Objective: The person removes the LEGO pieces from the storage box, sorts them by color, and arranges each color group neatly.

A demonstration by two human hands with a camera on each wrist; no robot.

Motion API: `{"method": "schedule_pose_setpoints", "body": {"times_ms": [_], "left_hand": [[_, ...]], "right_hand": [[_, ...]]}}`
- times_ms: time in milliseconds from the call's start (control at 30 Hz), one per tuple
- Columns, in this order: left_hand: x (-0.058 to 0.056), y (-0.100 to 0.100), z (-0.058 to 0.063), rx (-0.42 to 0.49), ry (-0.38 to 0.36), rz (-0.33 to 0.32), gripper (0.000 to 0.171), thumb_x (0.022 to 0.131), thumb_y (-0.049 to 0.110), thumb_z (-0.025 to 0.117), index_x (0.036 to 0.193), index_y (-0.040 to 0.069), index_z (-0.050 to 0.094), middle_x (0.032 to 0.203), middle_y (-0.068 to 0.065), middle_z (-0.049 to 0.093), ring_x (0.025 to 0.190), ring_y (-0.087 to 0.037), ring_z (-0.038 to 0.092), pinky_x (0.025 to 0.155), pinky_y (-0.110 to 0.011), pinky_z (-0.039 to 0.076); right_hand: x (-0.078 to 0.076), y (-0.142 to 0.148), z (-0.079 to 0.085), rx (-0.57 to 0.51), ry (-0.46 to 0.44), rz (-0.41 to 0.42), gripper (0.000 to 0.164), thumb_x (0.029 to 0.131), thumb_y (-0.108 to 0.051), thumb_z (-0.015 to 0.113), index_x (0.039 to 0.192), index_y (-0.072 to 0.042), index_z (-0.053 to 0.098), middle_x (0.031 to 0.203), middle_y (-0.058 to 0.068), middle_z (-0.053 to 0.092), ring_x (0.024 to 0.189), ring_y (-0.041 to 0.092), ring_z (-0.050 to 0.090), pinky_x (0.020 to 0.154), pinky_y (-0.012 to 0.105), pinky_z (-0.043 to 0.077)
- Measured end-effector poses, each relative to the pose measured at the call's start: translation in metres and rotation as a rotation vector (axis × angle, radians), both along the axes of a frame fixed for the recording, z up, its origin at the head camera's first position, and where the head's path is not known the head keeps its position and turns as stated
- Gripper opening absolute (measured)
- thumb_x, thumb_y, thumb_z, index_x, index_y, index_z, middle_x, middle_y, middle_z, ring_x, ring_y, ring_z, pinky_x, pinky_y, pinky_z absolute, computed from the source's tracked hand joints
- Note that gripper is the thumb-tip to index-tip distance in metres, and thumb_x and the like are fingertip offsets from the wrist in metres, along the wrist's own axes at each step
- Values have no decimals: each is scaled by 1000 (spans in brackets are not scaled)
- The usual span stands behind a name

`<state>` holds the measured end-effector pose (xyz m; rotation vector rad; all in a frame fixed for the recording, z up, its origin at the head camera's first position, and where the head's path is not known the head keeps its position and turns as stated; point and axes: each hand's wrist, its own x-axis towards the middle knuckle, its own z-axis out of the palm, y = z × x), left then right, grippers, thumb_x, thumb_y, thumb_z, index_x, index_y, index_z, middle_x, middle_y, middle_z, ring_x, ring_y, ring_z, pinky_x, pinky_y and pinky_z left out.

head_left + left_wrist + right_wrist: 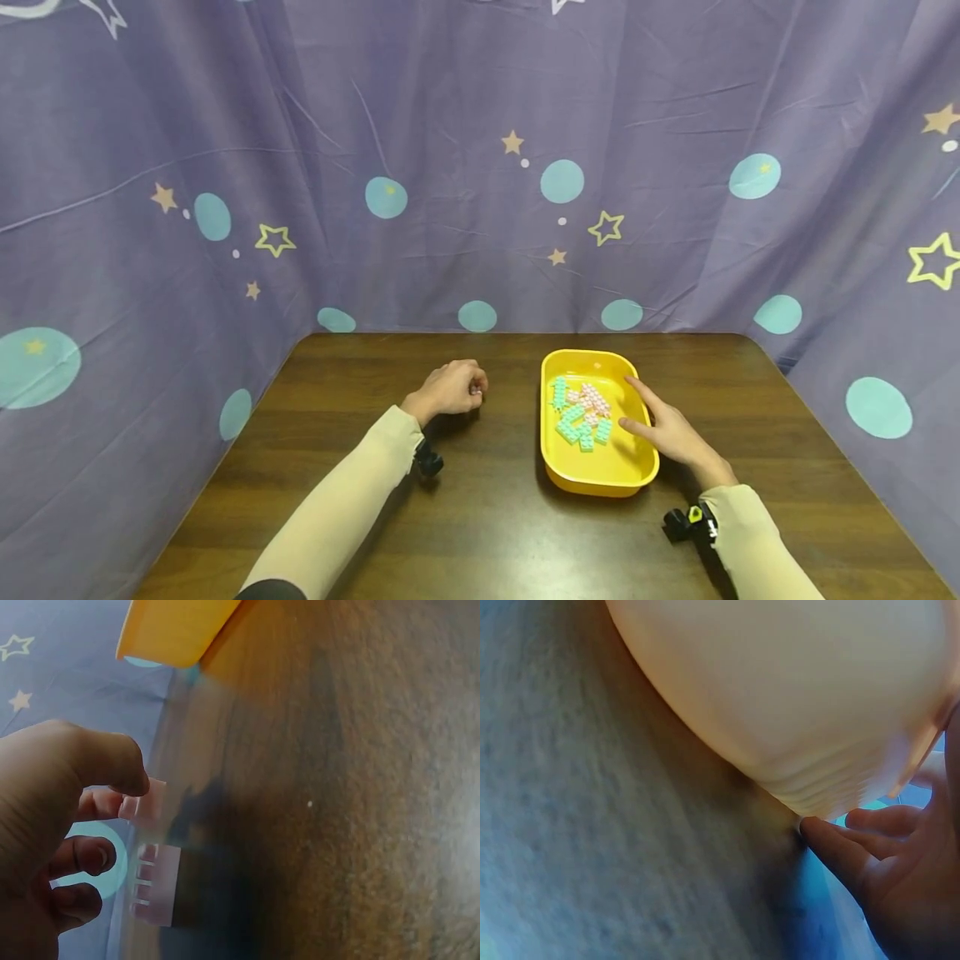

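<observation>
A yellow plastic basin [600, 486] on the table holds several green toy bricks [586, 439] and pink toy bricks [596, 398]. My right hand [675, 433] holds its right side, the thumb over the rim and other fingers along the outer wall. The right wrist view shows those fingers [829, 844] at the basin's underside edge. Left of the basin, my left hand [452, 388] pinches a small pink toy brick [150, 801] between thumb and index finger, low over the table. Just beyond it in the left wrist view stands another pink toy brick [159, 885], studs toward the fingers.
The brown wooden table [480, 533] spreads around the basin and both hands. A purple curtain [450, 267] with stars and dots hangs behind the table and along its sides. Black wrist cameras [428, 459] sit on both forearms.
</observation>
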<state>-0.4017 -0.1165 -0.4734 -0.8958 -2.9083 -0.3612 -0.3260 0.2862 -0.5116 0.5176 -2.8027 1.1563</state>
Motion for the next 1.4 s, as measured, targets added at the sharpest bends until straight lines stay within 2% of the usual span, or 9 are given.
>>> {"method": "schedule_pose_setpoints", "body": {"times_ms": [433, 800, 1100, 1400], "left_hand": [[-5, 0, -7, -47, -18, 18, 13, 78, 18, 63, 85, 27, 69, 90, 14, 57, 80, -10, 58, 61, -29, 46], [-3, 0, -6, -42, -24, 5, 13, 77, 17, 64, 86, 24, 71, 91, 11, 59, 82, -14, 60, 62, -32, 47], [-5, 2, -7, -66, 5, 0, 14, 77, 17, 65, 85, 26, 71, 90, 13, 60, 80, -13, 61, 62, -32, 48], [-6, 7, -7, -67, -27, 14, 21, 77, 16, 63, 92, 27, 72, 95, 11, 67, 86, -12, 64, 65, -32, 50]], "right_hand": [[1, -1, 0, 0, -2, -2, 77, 92, -38, 64, 154, -14, 26, 149, 29, 36, 132, 50, 40, 104, 64, 33], [3, -2, 1, -1, -16, -7, 77, 92, -39, 64, 154, -14, 25, 150, 30, 34, 132, 51, 39, 104, 65, 33], [3, -3, 3, 0, -9, -8, 77, 92, -39, 64, 154, -13, 26, 149, 29, 36, 131, 50, 41, 103, 65, 34], [2, 0, 0, 7, 3, -7, 77, 92, -39, 64, 154, -13, 26, 149, 29, 37, 131, 50, 41, 102, 65, 34]]}}
